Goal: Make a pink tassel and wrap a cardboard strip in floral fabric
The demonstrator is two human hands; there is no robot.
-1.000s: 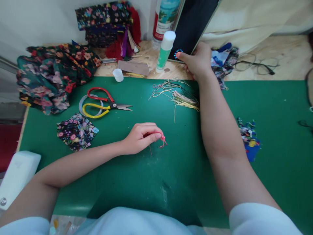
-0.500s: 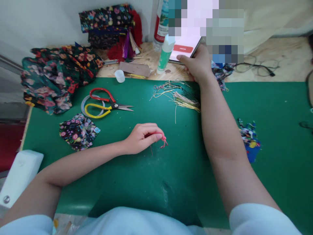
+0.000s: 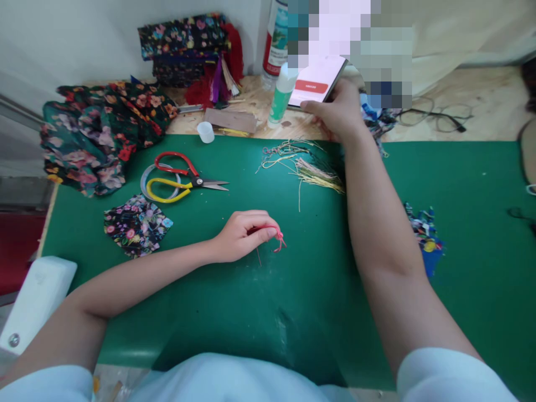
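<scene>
My left hand rests over the green mat, closed around a knotted pinkish-red cord. The cord's knot and loose ends stick out past the thumb and fingertips, and one thin strand hangs below. At the back of the table, my right hand grips the lower right side of a phone with a lit screen and a red button. Blurred blocks cover the phone's upper part. A white and green glue bottle stands just left of the phone. Pale tassel threads lie on the mat by my right forearm.
Scissors with red and yellow handles lie left of centre over a clear ring. Floral fabric is heaped at the back left, a floral patch nearer. A white cap, a large bottle and eyeglasses are along the back.
The view has shifted very slightly. Both hands keep their places, the left on the cord and the right on the phone.
</scene>
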